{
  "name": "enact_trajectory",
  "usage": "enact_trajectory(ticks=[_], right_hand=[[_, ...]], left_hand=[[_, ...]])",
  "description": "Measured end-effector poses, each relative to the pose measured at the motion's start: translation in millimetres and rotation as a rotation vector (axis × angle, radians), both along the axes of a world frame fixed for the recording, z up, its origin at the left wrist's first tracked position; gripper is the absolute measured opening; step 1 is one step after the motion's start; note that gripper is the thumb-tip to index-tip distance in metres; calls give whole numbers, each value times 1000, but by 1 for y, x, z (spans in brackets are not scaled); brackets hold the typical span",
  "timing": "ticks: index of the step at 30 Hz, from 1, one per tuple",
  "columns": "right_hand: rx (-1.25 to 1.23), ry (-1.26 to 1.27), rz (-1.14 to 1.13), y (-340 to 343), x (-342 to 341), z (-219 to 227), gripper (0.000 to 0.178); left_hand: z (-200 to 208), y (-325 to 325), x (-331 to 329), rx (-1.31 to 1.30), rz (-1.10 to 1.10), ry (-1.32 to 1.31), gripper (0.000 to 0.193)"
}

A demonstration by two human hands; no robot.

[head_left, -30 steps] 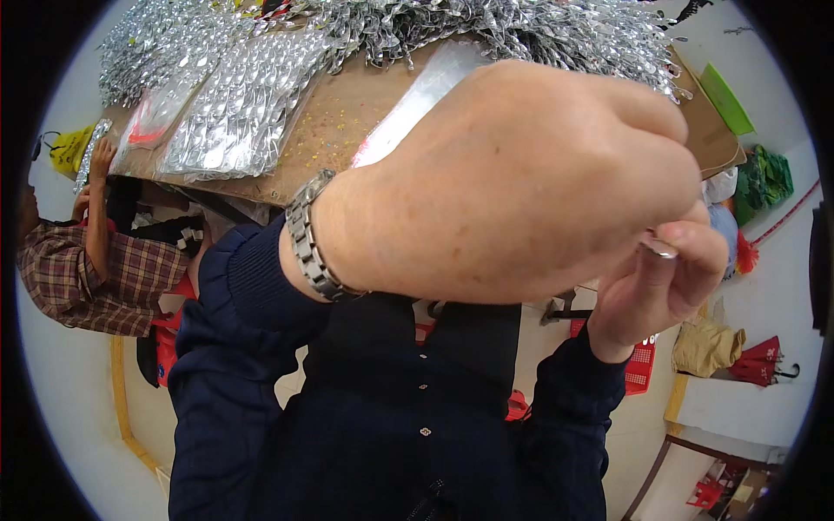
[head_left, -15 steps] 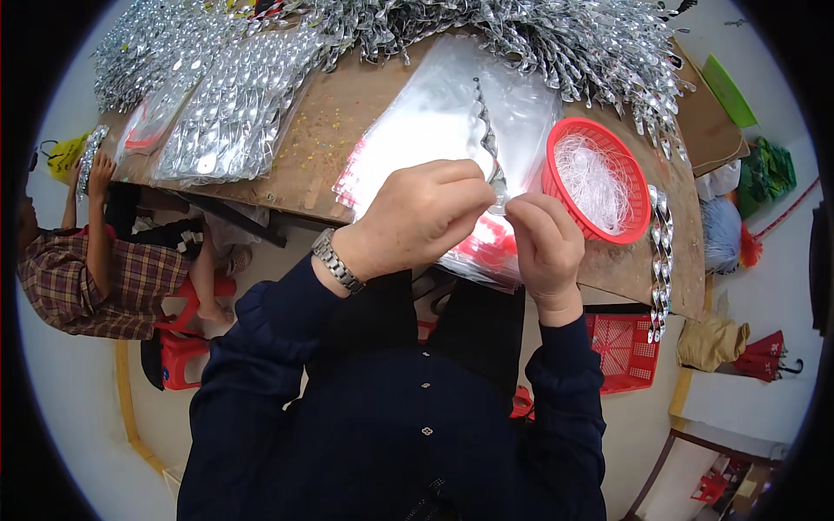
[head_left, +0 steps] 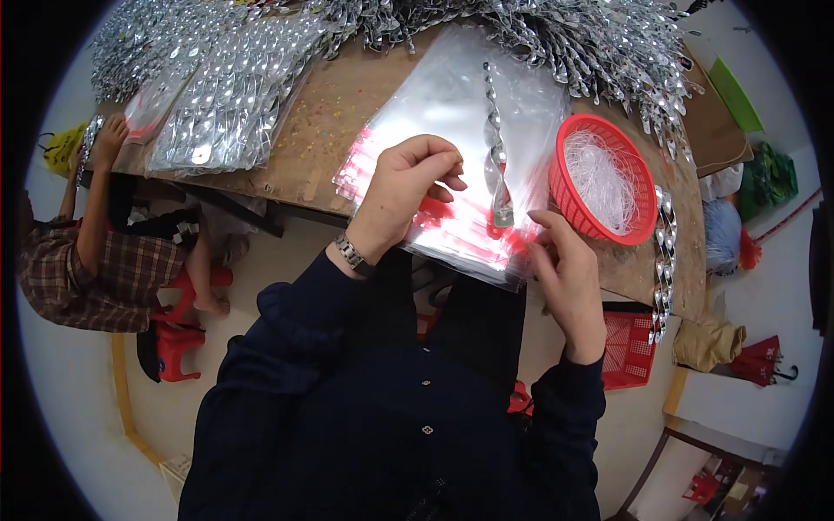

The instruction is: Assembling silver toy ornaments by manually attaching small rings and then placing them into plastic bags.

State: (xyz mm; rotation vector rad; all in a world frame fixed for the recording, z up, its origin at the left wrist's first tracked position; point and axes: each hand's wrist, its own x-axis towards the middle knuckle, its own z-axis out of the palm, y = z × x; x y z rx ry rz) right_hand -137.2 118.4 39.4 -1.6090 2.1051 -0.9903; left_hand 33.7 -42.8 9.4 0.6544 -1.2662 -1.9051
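Note:
A twisted silver spiral strip (head_left: 495,156) lies lengthwise on a stack of clear plastic bags (head_left: 434,104) with red-printed lower edges. To its left, my left hand (head_left: 404,187) is raised over the bags, thumb and forefinger pinched together. Anything between those fingertips is too small to make out. By the strip's wide near end, my right hand (head_left: 569,273) hovers at the bags' right edge with bent fingers. Its thumb and forefinger are a little apart, and I see nothing between them.
A red basket (head_left: 647,187) of clear thread stands right of the bags. Silver spirals (head_left: 667,269) hang over the table's right edge; packed ones (head_left: 226,104) lie left, and a large heap (head_left: 573,43) at the back. A person in a plaid shirt (head_left: 87,269) works at the left.
My hands have moved apart, the left one leftward, the right one slightly down and right. The spiral strip, earlier partly behind my fingers, now lies uncovered between them.

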Motion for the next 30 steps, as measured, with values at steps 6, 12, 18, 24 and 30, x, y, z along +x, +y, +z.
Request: enact_trajectory(ticks=[6,12,18,24,30], right_hand=[[11,-23,50,17,-28,-14,20],[54,-95,3,22,-36,-11,10],[115,-468,-91,28,-37,-14,7],[53,-776,-51,32,-30,-8,10],[-40,-982,122,35,-34,-14,14]], left_hand=[[-5,-4,-1,98,20,67,12],[-8,-4,0,155,22,130,12],[-10,-6,5,220,18,194,11],[-9,-5,5,321,-61,275,10],[-14,-6,5,325,-63,300,9]])
